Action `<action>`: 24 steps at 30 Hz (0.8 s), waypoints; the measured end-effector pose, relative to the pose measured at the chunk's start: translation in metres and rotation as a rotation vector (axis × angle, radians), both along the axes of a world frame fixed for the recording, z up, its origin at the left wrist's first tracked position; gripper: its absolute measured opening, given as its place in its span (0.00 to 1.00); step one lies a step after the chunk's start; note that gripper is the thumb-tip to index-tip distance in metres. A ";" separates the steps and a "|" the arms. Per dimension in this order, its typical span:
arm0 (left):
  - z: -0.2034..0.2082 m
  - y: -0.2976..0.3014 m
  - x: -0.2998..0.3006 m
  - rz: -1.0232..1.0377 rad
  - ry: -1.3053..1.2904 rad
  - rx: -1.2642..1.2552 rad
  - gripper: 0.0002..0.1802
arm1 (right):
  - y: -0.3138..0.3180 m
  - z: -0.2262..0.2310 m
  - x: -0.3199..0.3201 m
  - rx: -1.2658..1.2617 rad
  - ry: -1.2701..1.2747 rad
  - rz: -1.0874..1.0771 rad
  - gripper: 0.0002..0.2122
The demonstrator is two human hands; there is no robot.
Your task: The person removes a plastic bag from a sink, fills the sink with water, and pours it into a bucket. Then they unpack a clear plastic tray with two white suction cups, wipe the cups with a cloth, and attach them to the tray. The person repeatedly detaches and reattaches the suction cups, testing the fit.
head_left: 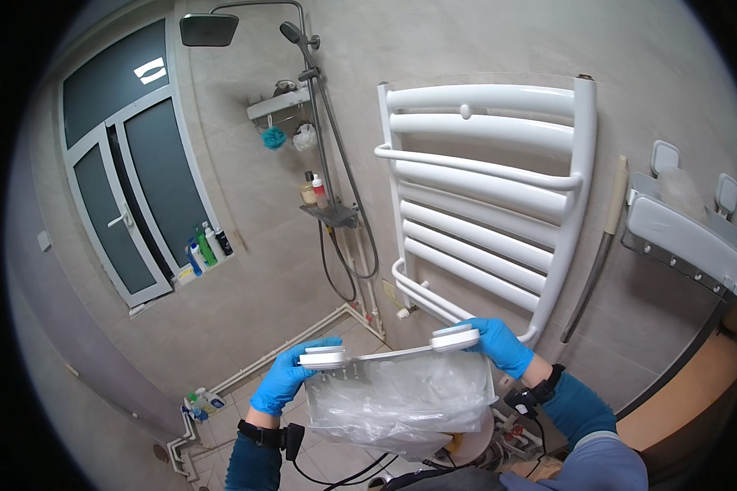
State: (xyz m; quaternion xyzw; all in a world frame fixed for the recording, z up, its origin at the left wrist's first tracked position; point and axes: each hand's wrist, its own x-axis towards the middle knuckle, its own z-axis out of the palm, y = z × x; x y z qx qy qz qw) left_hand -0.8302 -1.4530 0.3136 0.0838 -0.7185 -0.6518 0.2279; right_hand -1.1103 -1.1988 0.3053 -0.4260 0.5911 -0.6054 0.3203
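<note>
In front of me I hold a white wall shelf (385, 355) with a rounded white mounting pad (323, 358) at its left and another white mounting pad (455, 338) at its right. Crumpled clear plastic film (401, 401) fills and drapes over it. Blue-gloved, my left hand (285, 378) is closed round the left end by the pad. My right hand (504, 350), also in a blue glove, grips the right end. The undersides of both grips are partly hidden.
A white towel radiator (483, 188) stands on the wall ahead. To its right hangs a similar shelf (688, 237), beside a long pole (602, 254). A shower column (323, 123) and a window (131, 180) with bottles (207, 248) are leftward. Pipes (287, 348) run along the floor.
</note>
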 end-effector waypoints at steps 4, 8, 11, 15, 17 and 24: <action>-0.016 -0.077 0.017 0.120 -0.103 -0.032 0.22 | -0.063 0.011 0.015 0.008 0.110 -0.103 0.13; -0.011 -0.150 0.024 0.135 -0.002 -0.028 0.18 | -0.130 0.034 0.025 0.005 0.240 -0.156 0.12; 0.009 -0.195 0.024 0.144 -0.043 -0.077 0.12 | -0.174 0.051 0.021 0.016 0.259 -0.133 0.12; 0.037 -0.239 0.001 0.095 0.051 -0.052 0.08 | -0.221 0.077 0.004 -0.048 0.256 -0.105 0.10; 0.049 -0.254 -0.013 0.037 0.130 -0.043 0.12 | -0.234 0.086 0.000 -0.113 0.086 -0.094 0.12; 0.056 -0.294 -0.066 0.050 0.028 -0.016 0.21 | -0.254 0.105 -0.016 -0.016 -0.054 -0.169 0.15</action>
